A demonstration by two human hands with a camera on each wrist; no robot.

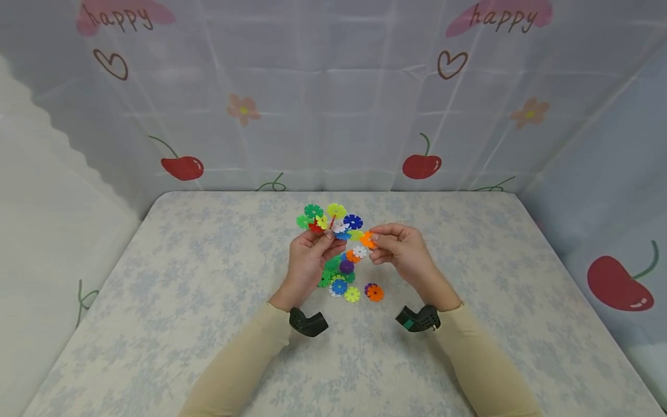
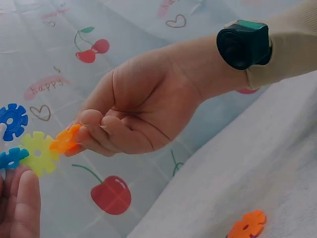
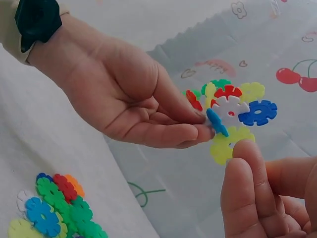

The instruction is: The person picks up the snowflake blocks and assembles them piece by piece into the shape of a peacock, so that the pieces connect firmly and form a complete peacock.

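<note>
My left hand [image 1: 304, 263] pinches a cluster of notched plastic snowflake discs, gripping near a light-blue disc [image 3: 217, 122]. Around the cluster's white disc [image 3: 231, 110] are a dark-blue disc [image 3: 258, 113], red, green and yellow ones. A yellow-green disc [image 2: 38, 153] sticks out at the cluster's right side. Between thumb and fingers my right hand [image 1: 409, 252] holds an orange disc [image 2: 64, 139], its edge against that yellow-green disc. In the right wrist view my right fingers hide the orange disc.
Below the hands, a pile of loose discs lies on the table [image 1: 208, 260], with green discs [image 3: 52, 196], a purple disc [image 1: 346, 266] and a blue disc [image 1: 339, 286]. Slightly apart is another orange disc [image 1: 374, 292] over a purple one. A printed curtain [image 1: 323, 116] hangs behind the table.
</note>
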